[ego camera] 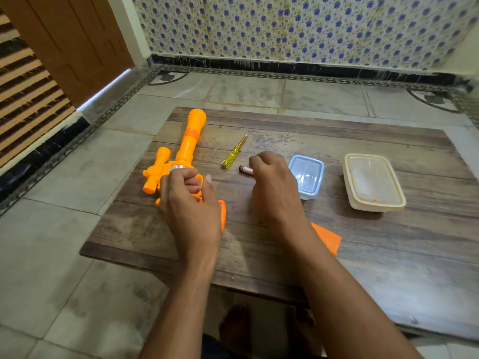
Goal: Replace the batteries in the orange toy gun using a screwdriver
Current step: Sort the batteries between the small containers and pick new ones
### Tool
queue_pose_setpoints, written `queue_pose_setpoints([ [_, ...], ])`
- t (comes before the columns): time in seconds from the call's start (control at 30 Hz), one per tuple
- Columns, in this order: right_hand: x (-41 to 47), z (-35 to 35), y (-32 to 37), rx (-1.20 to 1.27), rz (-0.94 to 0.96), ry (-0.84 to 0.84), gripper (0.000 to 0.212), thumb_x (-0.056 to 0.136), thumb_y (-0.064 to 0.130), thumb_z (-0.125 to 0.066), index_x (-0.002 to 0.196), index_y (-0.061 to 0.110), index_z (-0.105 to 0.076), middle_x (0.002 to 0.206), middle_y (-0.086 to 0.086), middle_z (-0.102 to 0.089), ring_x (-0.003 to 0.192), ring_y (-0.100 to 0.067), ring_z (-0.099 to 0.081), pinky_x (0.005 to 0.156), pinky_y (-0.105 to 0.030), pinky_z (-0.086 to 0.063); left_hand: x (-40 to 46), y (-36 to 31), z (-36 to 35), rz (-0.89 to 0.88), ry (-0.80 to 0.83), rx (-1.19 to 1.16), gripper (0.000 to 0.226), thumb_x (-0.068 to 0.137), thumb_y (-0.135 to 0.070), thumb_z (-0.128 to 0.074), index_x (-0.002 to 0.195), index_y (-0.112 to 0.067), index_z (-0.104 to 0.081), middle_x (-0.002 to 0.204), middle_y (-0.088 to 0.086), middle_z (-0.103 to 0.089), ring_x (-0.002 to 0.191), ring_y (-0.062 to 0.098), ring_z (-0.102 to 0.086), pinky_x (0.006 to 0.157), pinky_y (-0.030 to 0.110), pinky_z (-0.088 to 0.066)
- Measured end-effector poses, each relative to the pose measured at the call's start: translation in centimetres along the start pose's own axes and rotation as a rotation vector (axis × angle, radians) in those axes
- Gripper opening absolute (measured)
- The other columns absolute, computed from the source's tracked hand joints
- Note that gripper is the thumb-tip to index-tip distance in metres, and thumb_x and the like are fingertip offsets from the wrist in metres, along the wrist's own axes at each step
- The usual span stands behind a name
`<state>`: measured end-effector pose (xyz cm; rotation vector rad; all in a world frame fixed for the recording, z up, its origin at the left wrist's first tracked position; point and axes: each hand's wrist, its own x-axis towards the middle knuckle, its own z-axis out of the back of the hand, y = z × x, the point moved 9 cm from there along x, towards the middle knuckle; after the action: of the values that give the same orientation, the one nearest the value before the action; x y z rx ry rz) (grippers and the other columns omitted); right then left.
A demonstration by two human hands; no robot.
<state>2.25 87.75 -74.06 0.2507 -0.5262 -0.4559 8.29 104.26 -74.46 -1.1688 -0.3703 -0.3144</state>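
An orange toy gun (181,156) lies near the desk's (337,237) left edge, gripped at its handle by the left hand (190,203). The right hand (272,182), fingers curled, pinches a battery (245,170) at mid-desk, beside a yellow screwdriver (233,152). The battery swap seems underway; next comes seating this battery, ends correctly oriented.

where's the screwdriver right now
In the head view the yellow screwdriver lies untouched on the wooden board, between the orange toy gun on its left and the right hand.
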Motion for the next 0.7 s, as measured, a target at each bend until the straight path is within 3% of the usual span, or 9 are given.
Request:
queue_pose_setpoints([
  [0.07,-0.3,1.0,-1.5,0.049,-0.050,-0.064,0.039,0.077,0.009,-0.030,0.086,-0.002,-0.066,0.094,-0.020,-0.067,0.088,-0.040,-0.062,0.060,-0.038,-0.047,-0.3,-1.0,-1.5,-0.042,0.062,-0.039,0.016,0.094,-0.008,-0.071,0.100,-0.018,-0.061,0.103,0.004,-0.063,0.082,0.010,-0.063,0.068,0.013,-0.051],
  [0.17,-0.9,2.8,-4.3,0.028,-0.151,-0.119,0.021,0.078,-0.009,-0.055,0.090,-0.001,-0.070,0.098,-0.018,-0.068,0.090,-0.041,-0.063,0.068,-0.043,-0.055,-1.1,-2.5,-3.9,-0.121,0.169,-0.059,0.016,0.092,0.000,-0.070,0.103,-0.012,-0.071,0.100,0.001,-0.065,0.082,0.010,-0.066,0.068,0.021,-0.056],
  [0.3,-2.4,5.3,-7.2,0.054,-0.272,-0.157,0.023,0.076,-0.010,-0.061,0.094,-0.003,-0.072,0.103,-0.021,-0.066,0.093,-0.041,-0.063,0.076,-0.041,-0.055,-2.9,-4.9,-7.8,-0.227,0.378,-0.082,0.034,0.085,0.009,-0.070,0.112,-0.011,-0.077,0.108,0.007,-0.068,0.090,0.010,-0.067,0.081,0.013,-0.053],
  [0.37,-3.2,5.9,-8.6,0.049,-0.338,-0.120,0.025,0.078,-0.007,-0.058,0.099,-0.004,-0.072,0.106,-0.023,-0.065,0.094,-0.042,-0.063,0.078,-0.040,-0.052,-4.2,-6.0,-9.9,-0.264,0.480,-0.031,0.045,0.083,0.011,-0.069,0.120,-0.012,-0.076,0.117,0.006,-0.067,0.104,0.016,-0.066,0.092,0.021,-0.054],
  [0.43,-3.9,5.7,-9.5,0.039,-0.396,-0.033,0.026,0.082,-0.004,-0.054,0.102,0.000,-0.070,0.107,-0.021,-0.064,0.096,-0.040,-0.062,0.076,-0.038,-0.045,-5.5,-6.2,-11.7,-0.257,0.580,0.020,0.053,0.081,0.016,-0.066,0.126,-0.013,-0.074,0.125,0.007,-0.063,0.115,0.018,-0.062,0.100,0.010,-0.043],
  [0.47,-4.3,5.5,-10.0,0.039,-0.416,0.017,0.028,0.084,-0.003,-0.052,0.105,0.002,-0.070,0.108,-0.020,-0.064,0.098,-0.038,-0.062,0.076,-0.037,-0.042,-6.2,-6.1,-12.5,-0.235,0.626,0.048,0.057,0.081,0.018,-0.064,0.128,-0.013,-0.073,0.129,0.007,-0.060,0.117,0.016,-0.060,0.097,-0.001,-0.034],
  [0.53,-4.9,5.3,-10.6,0.060,-0.450,0.108,0.034,0.089,-0.001,-0.051,0.118,0.004,-0.068,0.117,-0.019,-0.067,0.108,-0.036,-0.062,0.086,-0.036,-0.044,-7.2,-5.9,-13.6,-0.199,0.688,0.085,0.062,0.079,0.020,-0.063,0.131,-0.013,-0.072,0.131,0.006,-0.056,0.114,0.013,-0.058,0.091,-0.007,-0.028],
  [0.6,-5.2,5.4,-10.8,0.123,-0.456,0.150,0.040,0.089,-0.003,-0.052,0.127,0.003,-0.067,0.124,-0.019,-0.069,0.117,-0.035,-0.061,0.098,-0.037,-0.045,-7.5,-5.8,-13.9,-0.183,0.694,0.095,0.060,0.080,0.018,-0.063,0.130,-0.013,-0.072,0.130,0.004,-0.055,0.110,0.015,-0.062,0.094,0.002,-0.038],
  [0.7,-5.6,6.2,-11.2,0.228,-0.484,0.133,0.045,0.090,-0.005,-0.052,0.132,0.006,-0.066,0.129,-0.016,-0.068,0.123,-0.030,-0.061,0.104,-0.034,-0.046,-7.1,-6.3,-13.8,-0.180,0.637,0.093,0.048,0.083,0.015,-0.066,0.122,-0.011,-0.076,0.124,0.007,-0.059,0.101,0.022,-0.068,0.096,0.025,-0.053],
])
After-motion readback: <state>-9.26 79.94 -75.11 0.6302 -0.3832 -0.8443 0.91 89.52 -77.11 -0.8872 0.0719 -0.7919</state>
